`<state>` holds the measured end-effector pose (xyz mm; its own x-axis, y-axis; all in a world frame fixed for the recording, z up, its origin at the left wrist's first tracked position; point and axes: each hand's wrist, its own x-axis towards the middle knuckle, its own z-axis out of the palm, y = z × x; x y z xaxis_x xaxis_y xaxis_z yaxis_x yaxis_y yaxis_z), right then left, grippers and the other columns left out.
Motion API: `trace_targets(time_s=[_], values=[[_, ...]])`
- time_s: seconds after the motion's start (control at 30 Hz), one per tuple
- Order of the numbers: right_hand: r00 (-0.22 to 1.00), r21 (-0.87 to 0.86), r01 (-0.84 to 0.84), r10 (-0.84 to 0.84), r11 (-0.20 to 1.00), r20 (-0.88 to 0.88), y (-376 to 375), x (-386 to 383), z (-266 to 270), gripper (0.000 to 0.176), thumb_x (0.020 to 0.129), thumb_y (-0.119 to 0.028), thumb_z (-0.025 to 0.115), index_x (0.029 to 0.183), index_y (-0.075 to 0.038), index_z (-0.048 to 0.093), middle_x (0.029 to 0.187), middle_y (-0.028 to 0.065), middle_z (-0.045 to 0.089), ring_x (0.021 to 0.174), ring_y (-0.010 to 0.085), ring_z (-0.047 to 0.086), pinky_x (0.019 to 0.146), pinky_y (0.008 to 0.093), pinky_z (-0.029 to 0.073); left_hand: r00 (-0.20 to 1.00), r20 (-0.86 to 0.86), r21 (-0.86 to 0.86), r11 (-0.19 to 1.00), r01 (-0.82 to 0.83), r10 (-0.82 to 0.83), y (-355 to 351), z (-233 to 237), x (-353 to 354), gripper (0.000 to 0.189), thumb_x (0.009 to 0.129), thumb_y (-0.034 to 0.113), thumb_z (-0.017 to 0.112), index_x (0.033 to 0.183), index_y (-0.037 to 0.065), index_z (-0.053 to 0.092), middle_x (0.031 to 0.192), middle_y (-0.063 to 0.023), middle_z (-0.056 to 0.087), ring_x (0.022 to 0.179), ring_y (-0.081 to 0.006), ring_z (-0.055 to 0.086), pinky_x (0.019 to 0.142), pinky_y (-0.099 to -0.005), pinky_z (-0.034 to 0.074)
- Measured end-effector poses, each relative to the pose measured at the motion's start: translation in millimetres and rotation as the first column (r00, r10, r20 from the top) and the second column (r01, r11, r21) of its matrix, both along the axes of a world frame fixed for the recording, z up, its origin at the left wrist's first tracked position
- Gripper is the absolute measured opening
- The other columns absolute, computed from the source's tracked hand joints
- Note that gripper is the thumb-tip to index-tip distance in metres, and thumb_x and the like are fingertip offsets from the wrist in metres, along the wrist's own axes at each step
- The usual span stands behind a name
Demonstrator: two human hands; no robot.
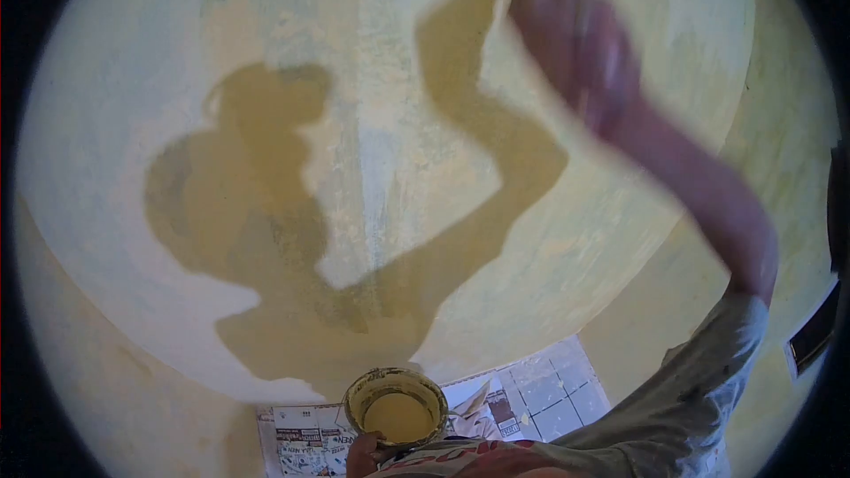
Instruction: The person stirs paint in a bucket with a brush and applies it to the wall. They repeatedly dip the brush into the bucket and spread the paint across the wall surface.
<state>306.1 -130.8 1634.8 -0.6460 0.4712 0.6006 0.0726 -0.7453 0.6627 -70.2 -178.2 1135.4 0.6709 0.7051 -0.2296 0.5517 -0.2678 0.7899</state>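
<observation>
My left hand [364, 454] grips the near left rim of a bucket [430, 392] at the bottom of the view. Yellowish paint [398, 418] stands inside it, and dried smears coat its inner wall. My right hand [580, 53] is raised high before the wall [319, 0], blurred by motion. Its fingers look curled closed; whatever they hold is hidden in the blur. The wall's surface carries patchy yellow, cream and pale bluish paint. A shadow [274, 186] of my head, body and lifted arm falls across it.
Printed paper sheets [305, 435] lie below the wall, on both sides of the bucket. A gridded sheet [558, 389] spreads to the right. Beyond the curved edge, a yellow surface [655, 292] continues. Dark objects [815, 332] sit at the far right.
</observation>
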Motion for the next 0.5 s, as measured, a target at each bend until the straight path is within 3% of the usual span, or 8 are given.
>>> trace_targets(time_s=[0.07,0.13,0.17,0.23,0.27,0.37,0.47,0.5], values=[[0.875,-0.266,-0.008,-0.122,0.964,-0.469,-26.6,-17.0,-93.2,0.028,0.066,-0.007,0.051,0.093,-0.001,0.056,0.070,0.0128,0.052,0.054,0.0198,0.048,0.040,0.0313,0.038,1.000,0.001,-0.115,0.993,-0.020,0.021,1.5,-6.0,-8.4,0.035,0.069,0.004,0.055,0.102,-0.003,0.044,0.097,-0.0176,0.052,0.083,-0.0259,0.057,0.064,-0.0328,0.052],[0.848,-0.592,0.046,-0.344,0.805,-0.402,-61.1,-14.5,-146.6,0.023,0.059,-0.004,0.057,0.082,-0.001,0.056,0.062,0.0024,0.045,0.052,0.0098,0.043,0.034,0.0253,0.033,1.000,-0.019,-0.169,0.985,-0.014,0.011,10.9,-12.8,-12.9,0.039,0.069,0.004,0.054,0.106,-0.003,0.041,0.101,-0.0199,0.050,0.087,-0.0286,0.056,0.067,-0.0357,0.054],[0.814,-0.604,0.118,-0.425,0.788,-0.395,-68.8,-9.2,-153.2,0.020,0.061,-0.008,0.056,0.081,-0.004,0.055,0.064,0.0028,0.047,0.054,0.0124,0.046,0.037,0.0269,0.035,0.905,-0.052,-0.588,0.720,-0.370,0.422,14.7,-22.8,-7.4,0.041,0.069,0.002,0.051,0.108,-0.003,0.038,0.100,-0.0223,0.049,0.088,-0.0307,0.055,0.067,-0.0396,0.054],[0.768,-0.578,-0.123,-0.292,0.807,-0.571,-97.5,12.8,-123.1,0.019,0.063,-0.010,0.055,0.081,-0.006,0.055,0.065,0.0032,0.048,0.055,0.0141,0.048,0.041,0.0290,0.037,0.658,-0.266,-0.823,0.189,-0.536,0.705,16.2,-31.3,2.4,0.043,0.069,0.000,0.048,0.110,-0.003,0.035,0.100,-0.0246,0.048,0.090,-0.0328,0.054,0.067,-0.0436,0.054],[0.668,-0.501,-0.360,-0.157,0.787,-0.727,-109.9,26.4,-103.4,0.017,0.065,-0.011,0.054,0.081,-0.007,0.054,0.066,0.0035,0.050,0.057,0.0159,0.050,0.045,0.0310,0.039,0.641,-0.283,-0.788,0.207,-0.579,0.714,12.9,-33.8,2.6,0.042,0.069,-0.001,0.047,0.109,-0.004,0.035,0.100,-0.0256,0.047,0.090,-0.0345,0.053,0.067,-0.0453,0.053],[0.569,-0.290,-0.287,-0.081,0.913,-0.818,-129.6,89.2,-18.9,0.011,0.071,-0.011,0.048,0.078,-0.012,0.057,0.074,0.0043,0.056,0.066,0.0211,0.056,0.058,0.0358,0.042,0.605,-0.304,-0.757,0.199,-0.622,0.736,-4.0,-39.1,4.4,0.044,0.069,-0.001,0.045,0.111,-0.006,0.033,0.102,-0.0269,0.046,0.090,-0.0370,0.052,0.067,-0.0476,0.053],[0.493,-0.297,0.103,-0.308,0.949,-0.814,-147.9,114.6,60.7,0.014,0.080,-0.012,0.043,0.086,-0.006,0.053,0.086,0.0094,0.055,0.077,0.0194,0.053,0.068,0.0402,0.041,0.570,-0.260,-0.777,0.182,-0.603,0.780,-5.4,-22.1,24.1,0.047,0.069,-0.002,0.044,0.114,-0.007,0.030,0.104,-0.0273,0.044,0.091,-0.0379,0.052,0.068,-0.0484,0.052],[0.616,-0.074,0.159,-0.157,0.984,-0.772,-146.6,147.2,76.8,0.016,0.080,-0.013,0.042,0.089,-0.007,0.054,0.086,0.0090,0.056,0.079,0.0221,0.054,0.071,0.0436,0.040,0.545,-0.238,-0.780,0.176,-0.600,0.804,-9.3,-11.4,35.5,0.047,0.069,-0.002,0.044,0.114,-0.007,0.029,0.104,-0.0274,0.044,0.092,-0.0380,0.052,0.069,-0.0485,0.052]])
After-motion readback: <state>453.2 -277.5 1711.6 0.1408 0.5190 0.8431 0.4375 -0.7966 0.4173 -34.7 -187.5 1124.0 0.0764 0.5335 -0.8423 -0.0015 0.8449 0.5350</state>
